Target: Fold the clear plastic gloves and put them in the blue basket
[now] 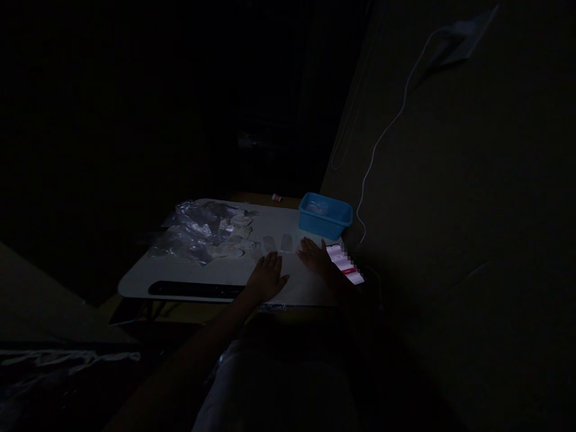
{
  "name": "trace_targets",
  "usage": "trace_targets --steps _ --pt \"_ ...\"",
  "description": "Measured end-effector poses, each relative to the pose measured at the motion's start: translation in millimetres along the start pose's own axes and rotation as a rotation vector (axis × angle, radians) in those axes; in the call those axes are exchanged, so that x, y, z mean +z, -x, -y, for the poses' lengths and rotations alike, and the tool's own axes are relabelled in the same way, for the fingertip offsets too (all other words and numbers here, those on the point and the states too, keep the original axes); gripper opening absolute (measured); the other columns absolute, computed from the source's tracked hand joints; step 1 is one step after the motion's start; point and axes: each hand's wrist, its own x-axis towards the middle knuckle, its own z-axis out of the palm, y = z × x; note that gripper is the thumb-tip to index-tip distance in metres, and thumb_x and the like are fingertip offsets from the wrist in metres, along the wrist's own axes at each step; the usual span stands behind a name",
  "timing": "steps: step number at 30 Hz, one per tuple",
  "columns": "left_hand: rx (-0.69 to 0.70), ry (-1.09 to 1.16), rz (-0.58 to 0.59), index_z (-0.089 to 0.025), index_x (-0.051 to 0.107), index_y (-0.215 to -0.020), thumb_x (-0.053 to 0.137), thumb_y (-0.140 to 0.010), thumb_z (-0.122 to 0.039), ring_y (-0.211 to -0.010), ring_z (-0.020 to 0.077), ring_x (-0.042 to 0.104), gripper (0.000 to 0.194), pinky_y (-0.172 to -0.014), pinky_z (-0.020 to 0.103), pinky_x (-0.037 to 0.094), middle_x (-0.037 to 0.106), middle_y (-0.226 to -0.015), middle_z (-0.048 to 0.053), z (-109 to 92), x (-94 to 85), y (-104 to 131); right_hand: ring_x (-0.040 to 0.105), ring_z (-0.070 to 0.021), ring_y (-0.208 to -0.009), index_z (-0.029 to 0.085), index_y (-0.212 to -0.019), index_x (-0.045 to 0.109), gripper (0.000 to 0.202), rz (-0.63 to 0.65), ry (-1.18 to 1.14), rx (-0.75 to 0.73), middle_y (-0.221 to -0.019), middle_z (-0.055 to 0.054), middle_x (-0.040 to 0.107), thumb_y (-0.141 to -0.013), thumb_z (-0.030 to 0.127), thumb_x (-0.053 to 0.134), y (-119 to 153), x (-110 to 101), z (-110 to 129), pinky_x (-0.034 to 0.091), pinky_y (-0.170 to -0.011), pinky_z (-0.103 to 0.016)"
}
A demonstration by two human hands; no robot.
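Observation:
My left hand (266,277) lies flat on the white folding table (310,294), its fingers stretched out and the thumb apart. Just beyond its fingertips are two small translucent pieces, a left one (269,243) and a right one (287,242); the dim light hides what they are. My right hand (314,257) rests palm down to the right, fingers extended, holding nothing I can see. Close beside it a lit phone (344,264) lies at the table's right edge. Crumpled clear plastic bags (202,225) lie on the left, with several pale pieces (240,225) along their right side.
A blue plastic basin (324,219) with something clear inside stands at the back right. Behind the table is a small pinkish-white object (276,197). A white cable (373,150) hangs down the right wall from a plug. A dark slot (193,290) runs along the table's front.

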Motion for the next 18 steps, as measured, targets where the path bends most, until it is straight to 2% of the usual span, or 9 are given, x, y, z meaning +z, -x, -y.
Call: trace_targets --steps 5,7,10,12,15,18 --pt "0.003 -0.007 0.006 -0.004 0.036 -0.129 0.024 -0.087 -0.046 -0.129 0.028 0.027 0.061 -0.103 0.042 0.023 0.032 -0.138 0.019 -0.6 -2.6 0.1 0.037 -0.0252 -0.124 0.01 -0.121 0.048 0.046 -0.064 0.017 0.146 -0.129 -0.017 0.046 -0.092 0.037 0.025 -9.5 -11.9 -4.0 0.015 -0.101 -0.058" --pt "0.0 -0.008 0.002 -0.004 0.036 -0.129 0.024 -0.086 -0.046 -0.129 0.028 0.027 0.061 -0.102 0.042 0.023 0.033 -0.137 0.019 -0.2 -1.2 -0.1 0.034 -0.0236 -0.125 0.011 -0.125 0.044 0.045 -0.073 -0.013 0.099 -0.132 -0.015 0.042 -0.092 0.034 0.024 -7.0 -19.6 1.7 0.017 -0.102 -0.055" --pt "0.003 -0.009 -0.024 -0.004 0.037 -0.128 0.026 -0.086 -0.045 -0.128 0.0282 0.028 0.06 -0.102 0.042 0.023 0.035 -0.136 0.02 0.4 1.7 -0.5 0.028 -0.0173 -0.129 0.014 -0.132 0.034 0.045 -0.009 -0.081 -0.103 -0.139 -0.008 0.034 -0.092 0.032 0.023 0.5 -26.6 20.0 0.021 -0.104 -0.045" --pt "0.013 -0.011 -0.036 -0.004 0.039 -0.127 0.026 -0.086 -0.045 -0.128 0.0283 0.029 0.06 -0.102 0.043 0.023 0.036 -0.135 0.02 0.5 2.7 -0.6 0.026 -0.0156 -0.13 0.016 -0.133 0.033 0.045 0.036 -0.11 -0.207 -0.14 -0.006 0.032 -0.092 0.032 0.021 4.1 -26.1 33.8 0.02 -0.105 -0.043" --pt "0.016 -0.022 -0.023 -0.003 0.039 -0.127 0.027 -0.086 -0.044 -0.128 0.028 0.029 0.06 -0.103 0.042 0.022 0.037 -0.135 0.02 -0.2 1.3 -0.4 0.027 -0.0156 -0.13 0.017 -0.132 0.033 0.044 0.114 -0.12 -0.238 -0.14 -0.007 0.033 -0.093 0.031 0.019 3.2 -19.9 46.1 0.019 -0.105 -0.047" --pt "0.008 -0.028 -0.001 -0.002 0.036 -0.129 0.027 -0.086 -0.044 -0.128 0.0281 0.028 0.061 -0.103 0.041 0.022 0.034 -0.136 0.02 -1.2 -1.8 -0.2 0.026 -0.0175 -0.13 0.016 -0.132 0.033 0.044 0.176 -0.089 -0.208 -0.14 -0.008 0.031 -0.093 0.029 0.017 -3.7 -13.6 45.3 0.019 -0.103 -0.053"
